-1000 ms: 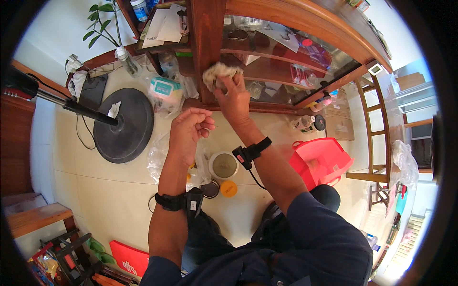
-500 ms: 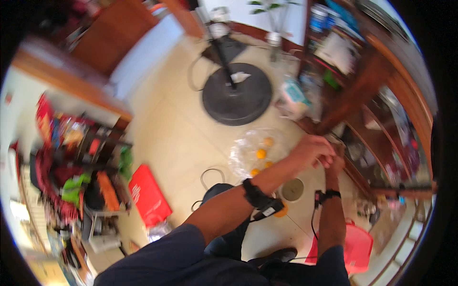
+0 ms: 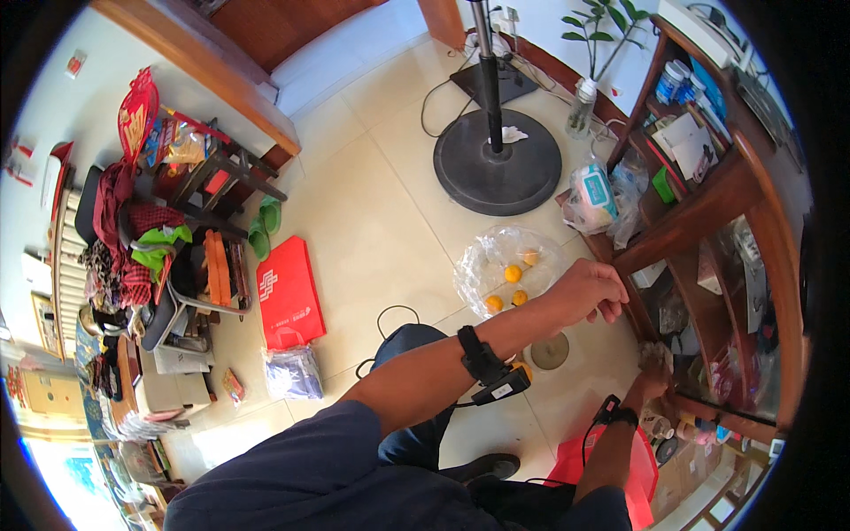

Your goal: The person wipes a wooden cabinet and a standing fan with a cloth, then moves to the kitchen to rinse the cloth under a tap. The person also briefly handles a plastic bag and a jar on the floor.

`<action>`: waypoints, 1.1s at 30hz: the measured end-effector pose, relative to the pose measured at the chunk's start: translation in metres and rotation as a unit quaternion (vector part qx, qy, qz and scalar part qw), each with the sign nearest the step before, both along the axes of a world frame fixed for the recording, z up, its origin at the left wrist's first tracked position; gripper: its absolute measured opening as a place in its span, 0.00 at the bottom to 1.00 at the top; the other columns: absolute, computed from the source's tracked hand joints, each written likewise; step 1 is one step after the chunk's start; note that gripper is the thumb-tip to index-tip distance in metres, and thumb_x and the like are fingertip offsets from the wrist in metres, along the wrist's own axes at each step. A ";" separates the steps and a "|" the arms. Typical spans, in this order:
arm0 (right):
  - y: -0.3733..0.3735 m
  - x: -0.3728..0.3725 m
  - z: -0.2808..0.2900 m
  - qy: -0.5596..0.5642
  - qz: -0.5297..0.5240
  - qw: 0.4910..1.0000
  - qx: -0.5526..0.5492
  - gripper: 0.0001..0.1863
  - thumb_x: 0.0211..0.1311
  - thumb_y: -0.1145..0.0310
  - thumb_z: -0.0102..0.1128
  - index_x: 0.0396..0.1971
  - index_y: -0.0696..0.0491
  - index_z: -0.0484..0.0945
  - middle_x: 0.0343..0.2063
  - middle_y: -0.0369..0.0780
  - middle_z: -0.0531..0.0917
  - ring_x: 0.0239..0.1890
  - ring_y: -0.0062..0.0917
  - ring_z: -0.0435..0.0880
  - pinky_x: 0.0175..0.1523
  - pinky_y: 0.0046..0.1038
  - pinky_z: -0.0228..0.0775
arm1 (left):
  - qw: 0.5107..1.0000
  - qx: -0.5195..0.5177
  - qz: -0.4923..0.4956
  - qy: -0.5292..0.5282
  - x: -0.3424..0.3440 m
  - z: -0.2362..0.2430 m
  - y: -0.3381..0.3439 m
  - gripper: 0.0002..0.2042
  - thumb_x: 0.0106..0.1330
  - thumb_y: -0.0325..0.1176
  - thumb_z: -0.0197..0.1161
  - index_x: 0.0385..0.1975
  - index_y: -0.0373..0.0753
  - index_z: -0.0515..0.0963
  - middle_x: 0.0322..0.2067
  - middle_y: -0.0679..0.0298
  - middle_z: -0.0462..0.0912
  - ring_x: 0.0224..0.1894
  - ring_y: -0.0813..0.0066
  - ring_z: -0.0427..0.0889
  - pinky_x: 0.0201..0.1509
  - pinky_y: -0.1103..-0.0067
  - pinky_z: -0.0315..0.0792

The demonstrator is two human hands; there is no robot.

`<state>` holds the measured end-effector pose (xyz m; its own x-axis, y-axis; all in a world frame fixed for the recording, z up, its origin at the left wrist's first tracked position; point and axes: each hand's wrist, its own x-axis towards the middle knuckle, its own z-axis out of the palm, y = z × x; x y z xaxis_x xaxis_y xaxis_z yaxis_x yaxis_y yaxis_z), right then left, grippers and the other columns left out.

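My left hand (image 3: 588, 292) reaches across above the floor, its fingers loosely bent and a little apart, with nothing in them. Below and left of it, several small orange round fruits (image 3: 513, 273) rest on a spread clear plastic bag (image 3: 474, 265). Under the left wrist is a round grey-green disc or container (image 3: 549, 351); I cannot tell which. Lower right, beside the wooden shelf, my right hand (image 3: 652, 382) is closed on a crumpled greyish thing (image 3: 655, 356), too small to name. Both wrists wear black straps with small devices.
A wooden shelf unit (image 3: 686, 243) lines the right side. A black round stand base (image 3: 498, 177) sits ahead. Left lie a red bag (image 3: 292, 292), a plastic-wrapped pack (image 3: 294, 372) and green slippers (image 3: 264, 228). A red plastic piece (image 3: 642, 473) stands near my right forearm.
My hands have come apart: the right one moved nearer and to the right, toward the shelf's lower end. The left stays above the floor near the fruits. The view has turned.
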<state>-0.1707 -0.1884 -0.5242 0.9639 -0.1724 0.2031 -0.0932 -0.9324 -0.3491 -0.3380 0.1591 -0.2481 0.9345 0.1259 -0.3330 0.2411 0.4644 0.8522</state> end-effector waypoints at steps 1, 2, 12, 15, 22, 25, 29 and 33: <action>-0.011 0.004 -0.005 -0.013 0.024 0.995 0.094 0.18 0.69 0.63 0.64 0.55 0.56 0.85 0.44 0.50 0.89 0.40 0.41 0.88 0.43 0.43 0.82 | 1.000 0.004 0.014 -0.003 -0.005 0.004 0.003 0.07 0.66 0.33 0.60 0.33 0.37 0.82 0.27 0.63 0.86 0.29 0.77 0.86 0.28 0.81 0.71; -0.024 0.008 -0.012 -0.016 0.039 0.983 0.178 0.19 0.70 0.63 0.62 0.55 0.56 0.85 0.46 0.50 0.89 0.40 0.40 0.88 0.42 0.43 0.82 | 1.000 0.004 0.024 -0.019 -0.007 0.009 0.006 0.07 0.66 0.33 0.60 0.33 0.37 0.82 0.27 0.63 0.86 0.29 0.77 0.86 0.28 0.81 0.71; -0.156 0.047 -0.049 0.042 0.364 0.850 -0.378 0.21 0.74 0.59 0.47 0.63 0.44 0.76 0.59 0.39 0.81 0.58 0.29 0.82 0.54 0.44 0.76 | 0.994 0.000 0.099 -0.047 -0.046 0.043 0.027 0.07 0.67 0.32 0.60 0.35 0.36 0.83 0.28 0.64 0.86 0.30 0.77 0.86 0.31 0.81 0.72; -0.132 0.053 -0.047 0.107 0.322 0.720 -0.605 0.19 0.72 0.55 0.50 0.53 0.48 0.80 0.51 0.45 0.84 0.46 0.35 0.87 0.38 0.48 0.77 | 0.993 -0.006 0.114 -0.033 -0.055 0.050 0.032 0.07 0.67 0.30 0.59 0.35 0.36 0.83 0.29 0.63 0.87 0.32 0.77 0.86 0.32 0.81 0.73; -0.037 0.076 -0.038 -0.071 0.341 0.923 -0.163 0.26 0.65 0.48 0.63 0.44 0.58 0.86 0.34 0.55 0.88 0.37 0.51 0.88 0.40 0.47 0.82 | 0.992 -0.014 0.119 -0.029 -0.051 0.053 0.040 0.08 0.68 0.28 0.58 0.35 0.35 0.83 0.29 0.63 0.86 0.32 0.77 0.85 0.34 0.80 0.73; 0.042 0.065 -0.012 -0.052 0.351 0.932 -0.073 0.27 0.59 0.45 0.70 0.31 0.60 0.86 0.30 0.57 0.86 0.37 0.55 0.87 0.42 0.50 0.80 | 0.991 -0.019 0.129 -0.021 -0.046 0.049 0.043 0.08 0.68 0.29 0.58 0.35 0.35 0.83 0.29 0.63 0.86 0.32 0.77 0.85 0.34 0.80 0.73; 0.114 0.054 0.041 -0.004 0.335 0.942 0.028 0.27 0.58 0.48 0.74 0.29 0.64 0.86 0.28 0.58 0.85 0.32 0.51 0.87 0.38 0.47 0.80 | 0.990 -0.026 0.139 -0.028 -0.040 0.042 0.050 0.08 0.68 0.31 0.58 0.36 0.35 0.83 0.30 0.63 0.86 0.31 0.76 0.85 0.33 0.80 0.72; 0.135 0.058 0.064 -0.073 0.307 0.949 0.006 0.23 0.62 0.53 0.71 0.32 0.65 0.86 0.33 0.58 0.86 0.36 0.49 0.87 0.41 0.40 0.82 | 0.985 -0.016 0.171 -0.009 -0.031 0.034 0.053 0.09 0.68 0.33 0.59 0.37 0.35 0.82 0.31 0.62 0.85 0.32 0.75 0.84 0.34 0.80 0.72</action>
